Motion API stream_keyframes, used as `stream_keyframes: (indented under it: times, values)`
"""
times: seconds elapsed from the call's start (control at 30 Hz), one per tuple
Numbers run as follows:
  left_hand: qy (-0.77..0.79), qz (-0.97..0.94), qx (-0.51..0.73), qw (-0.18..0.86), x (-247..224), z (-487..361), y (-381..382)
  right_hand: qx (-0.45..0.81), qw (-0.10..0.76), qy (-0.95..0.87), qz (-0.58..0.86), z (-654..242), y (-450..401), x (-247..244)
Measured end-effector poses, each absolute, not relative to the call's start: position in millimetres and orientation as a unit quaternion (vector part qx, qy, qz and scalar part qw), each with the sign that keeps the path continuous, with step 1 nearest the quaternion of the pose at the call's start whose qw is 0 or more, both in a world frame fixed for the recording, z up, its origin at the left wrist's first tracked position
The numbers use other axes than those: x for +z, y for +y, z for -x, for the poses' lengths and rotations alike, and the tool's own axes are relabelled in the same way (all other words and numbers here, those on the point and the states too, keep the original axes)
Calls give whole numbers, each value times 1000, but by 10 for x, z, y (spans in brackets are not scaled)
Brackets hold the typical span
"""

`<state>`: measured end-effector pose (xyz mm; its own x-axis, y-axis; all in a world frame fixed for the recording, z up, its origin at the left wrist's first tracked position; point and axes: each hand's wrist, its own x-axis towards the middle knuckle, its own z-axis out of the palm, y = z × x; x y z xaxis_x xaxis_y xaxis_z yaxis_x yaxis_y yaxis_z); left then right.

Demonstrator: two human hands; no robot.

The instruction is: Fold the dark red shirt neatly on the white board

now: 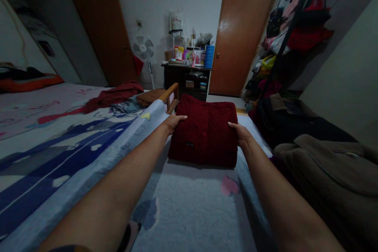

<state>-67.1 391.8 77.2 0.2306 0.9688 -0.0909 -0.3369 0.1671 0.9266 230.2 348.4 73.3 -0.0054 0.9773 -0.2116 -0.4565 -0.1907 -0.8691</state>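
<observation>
The left hand (173, 123) holds the garment (203, 114) at its nine o'clock edge, the right hand (241, 134) at three; each thumb lies on top while the other fingers (mostly hidden) seem clamped on the cloth; gripping opposite edges likely keeps the folded block square and level; it sits on or just above the bed (189, 204), button (204, 134) up, with a fan (143, 47) beyond at eleven o'clock.

Dim, cool illumination; a faint sheen marks the right wooden door (240, 27). A soft shadow lies beneath the folded red garment (205, 120), its label (189, 145) illegible. Wide-angle distortion tilts the left door (97, 19); edges darken and blur.
</observation>
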Motion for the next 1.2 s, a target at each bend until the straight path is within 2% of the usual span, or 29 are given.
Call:
stream_keyframes:
  times: [0.47, 0.77, 1.0, 1.2]
  values:
    - [306, -470, 504, 657, 1027, 842, 2973, 608, 604, -366, 364, -2284, 2627, 944]
    - [275, -511, 487, 653, 1168, 953, 2259, 576, 617, -381, 378, -2310, 2006, 959]
    - [337, -548, 474, 600, 1141, 1054, 1615, 574, 612, -403, 366, -2273, 1465, 830]
    - [402, -521, 390, 643, 952, 1153, 1076, 584, 561, -420, 410, -2304, 958, 687]
